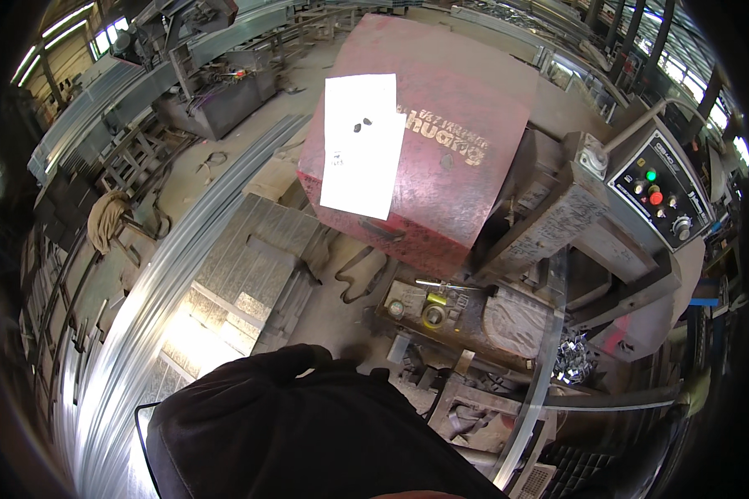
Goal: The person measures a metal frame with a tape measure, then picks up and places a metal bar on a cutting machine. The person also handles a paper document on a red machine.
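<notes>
A black sleeve and jacket (283, 424) fill the lower middle, and my left hand does not show beyond them. Toward the right rim another dark sleeve (645, 466) rises to a blurred yellow-green patch (697, 392), perhaps my gloved right hand; its fingers cannot be made out. Close to that patch ends a thin metal strip (616, 402). A longer galvanized metal channel (534, 399) runs upright past the machine's worktable. On that worktable (466, 333) lie a yellow tape roll (434, 314), a small round tin (396, 309) and a rod-shaped tool (449, 284).
A large red machine housing (449, 191) with a white paper sheet (359, 166) stands ahead. Right of it is a control panel (662, 190) with lit buttons. Long metal profiles (175, 249) lie left. Small cut metal pieces (574, 359) are heaped beside the worktable. A cloth-covered stool (110, 220) stands farther left.
</notes>
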`<state>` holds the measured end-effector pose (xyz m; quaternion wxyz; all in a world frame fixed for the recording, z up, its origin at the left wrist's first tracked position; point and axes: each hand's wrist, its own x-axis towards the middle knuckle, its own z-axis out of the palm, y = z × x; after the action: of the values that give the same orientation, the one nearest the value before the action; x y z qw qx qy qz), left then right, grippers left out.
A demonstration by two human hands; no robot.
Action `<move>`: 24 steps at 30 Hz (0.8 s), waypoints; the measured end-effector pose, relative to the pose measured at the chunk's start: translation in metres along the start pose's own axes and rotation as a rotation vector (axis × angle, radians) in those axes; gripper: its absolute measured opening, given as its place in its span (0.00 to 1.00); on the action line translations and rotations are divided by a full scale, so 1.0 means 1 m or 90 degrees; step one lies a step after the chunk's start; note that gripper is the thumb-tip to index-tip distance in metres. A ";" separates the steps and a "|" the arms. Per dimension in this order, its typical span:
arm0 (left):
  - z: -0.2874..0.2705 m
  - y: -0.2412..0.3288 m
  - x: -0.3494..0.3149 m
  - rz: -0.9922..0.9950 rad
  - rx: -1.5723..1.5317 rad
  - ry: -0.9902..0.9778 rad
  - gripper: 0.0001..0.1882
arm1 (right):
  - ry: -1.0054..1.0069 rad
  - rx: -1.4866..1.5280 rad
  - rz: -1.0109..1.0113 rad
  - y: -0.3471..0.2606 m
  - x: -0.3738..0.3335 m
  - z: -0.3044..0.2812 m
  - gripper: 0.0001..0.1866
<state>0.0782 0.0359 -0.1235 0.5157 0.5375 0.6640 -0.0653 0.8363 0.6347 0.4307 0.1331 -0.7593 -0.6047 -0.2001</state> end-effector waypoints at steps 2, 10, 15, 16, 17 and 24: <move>-0.002 0.003 -0.001 -0.012 0.009 -0.001 0.28 | 0.014 -0.039 -0.007 -0.003 -0.004 -0.005 0.29; -0.001 -0.002 0.000 -0.006 0.011 0.015 0.28 | 0.065 0.024 0.038 -0.027 -0.026 -0.022 0.33; 0.005 -0.010 0.009 -0.013 0.015 0.025 0.26 | 0.079 -0.023 0.041 -0.030 -0.029 -0.023 0.33; 0.006 -0.011 0.011 -0.002 0.025 0.025 0.25 | 0.070 -0.018 0.035 -0.029 -0.028 -0.023 0.33; 0.006 -0.013 0.013 0.005 0.028 0.020 0.25 | 0.081 -0.043 0.032 -0.029 -0.027 -0.022 0.31; 0.010 -0.019 0.014 0.051 0.000 0.047 0.30 | 0.080 -0.103 0.030 -0.024 -0.019 -0.011 0.24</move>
<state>0.0707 0.0306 -0.1470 0.4929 0.5656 0.6608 -0.0245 0.8077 0.6188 0.4307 0.1136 -0.7674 -0.5593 -0.2923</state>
